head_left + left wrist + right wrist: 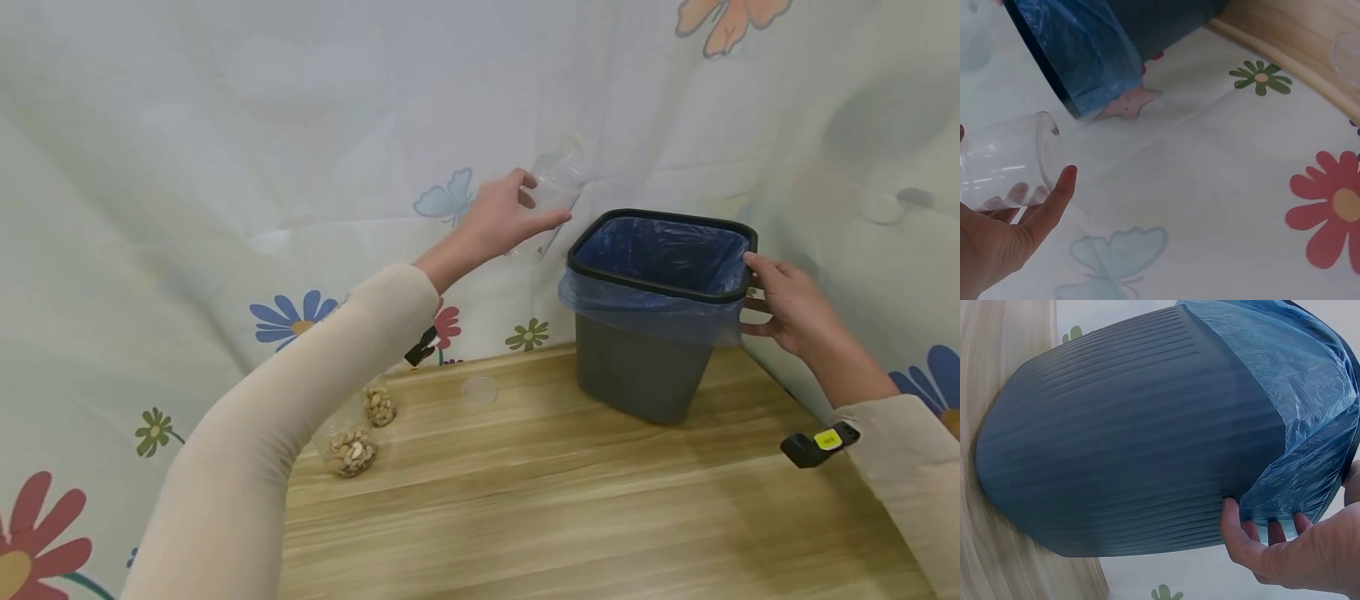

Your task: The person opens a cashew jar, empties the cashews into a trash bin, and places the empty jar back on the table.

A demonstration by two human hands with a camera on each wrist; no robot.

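My left hand (506,212) grips a clear jar (558,179) in the air, left of the bin and a little higher than its rim. The jar is tilted, and a small brown speck shows at one end of it (1055,130). A grey trash bin (641,367) stands on the wooden table with a blue liner bag (652,246) folded over its black rim. My right hand (795,304) holds the bin at its right side, thumb at the rim and fingers against the liner and wall (1297,547).
Two clear containers of nuts, the nearer one (352,452) and the farther one (380,406), stand at the table's left, partly behind my left sleeve. A clear round lid (480,390) lies near the back edge. A flower-printed curtain (337,125) hangs behind the table.
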